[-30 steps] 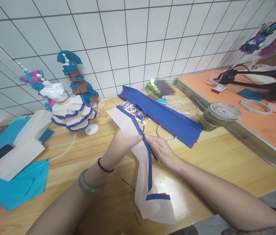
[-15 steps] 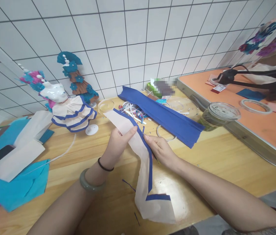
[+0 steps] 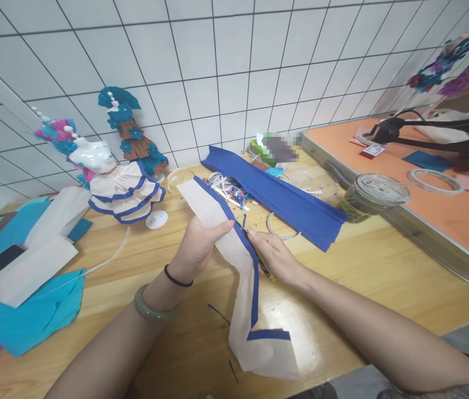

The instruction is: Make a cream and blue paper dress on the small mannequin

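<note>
A long white crepe paper strip [image 3: 240, 260] with a blue border [image 3: 256, 288] runs from above my left hand down to the front of the table, where it bends to the right. My left hand [image 3: 201, 241] pinches it, thumb on top near the blue edge. Closed around a pair of scissors [image 3: 265, 269], my right hand [image 3: 274, 252] is at the blue border; the black and yellow handle end shows below the fingers, the rest is mostly hidden. A thin blue sliver [image 3: 244, 220] stands up by the scissors' tip.
Behind lie a blue paper band [image 3: 274, 194] and a heap of scraps [image 3: 230, 188]. A lidded jar [image 3: 373, 197] stands right, beside an orange-topped case [image 3: 438, 221]. Left are a ruffled paper-dressed figure [image 3: 126, 191], a phone [image 3: 0, 262] and turquoise paper [image 3: 51, 310].
My right hand has turned a little, so more of the scissors' yellow and black handle shows. My left thumb and the strip's top end have shifted slightly.
</note>
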Motion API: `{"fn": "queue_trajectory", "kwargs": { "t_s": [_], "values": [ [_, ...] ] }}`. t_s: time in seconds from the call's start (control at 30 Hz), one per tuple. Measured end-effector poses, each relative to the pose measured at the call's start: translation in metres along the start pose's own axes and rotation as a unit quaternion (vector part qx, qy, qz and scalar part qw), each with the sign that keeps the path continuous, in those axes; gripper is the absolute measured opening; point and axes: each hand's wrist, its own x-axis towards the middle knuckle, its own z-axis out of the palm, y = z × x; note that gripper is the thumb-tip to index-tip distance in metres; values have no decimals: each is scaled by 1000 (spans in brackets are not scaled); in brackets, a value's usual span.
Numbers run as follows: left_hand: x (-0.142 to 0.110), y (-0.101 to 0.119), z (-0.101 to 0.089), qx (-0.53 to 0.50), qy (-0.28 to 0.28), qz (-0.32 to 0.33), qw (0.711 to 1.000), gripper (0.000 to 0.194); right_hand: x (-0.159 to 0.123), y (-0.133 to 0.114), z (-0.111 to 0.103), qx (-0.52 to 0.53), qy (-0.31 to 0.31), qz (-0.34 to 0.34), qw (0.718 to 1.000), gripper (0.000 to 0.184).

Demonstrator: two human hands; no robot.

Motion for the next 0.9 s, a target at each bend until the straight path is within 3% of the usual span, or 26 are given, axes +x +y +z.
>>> {"fn": "queue_trajectory", "kwargs": {
  "t_s": [0.33, 0.57, 0.9],
  "values": [
    [0, 2, -2, 22, 1, 10, 1000, 35, 0, -3, 0, 46, -18, 18, 999, 58],
    [1, 4, -3, 55, 2, 12, 998, 36, 0, 0, -2, 12, -24, -15, 1000, 60],
    [1, 6, -3, 62, -15, 2, 998, 34, 2, 1, -3, -51, -3, 2, 999, 55]
  ]
}}
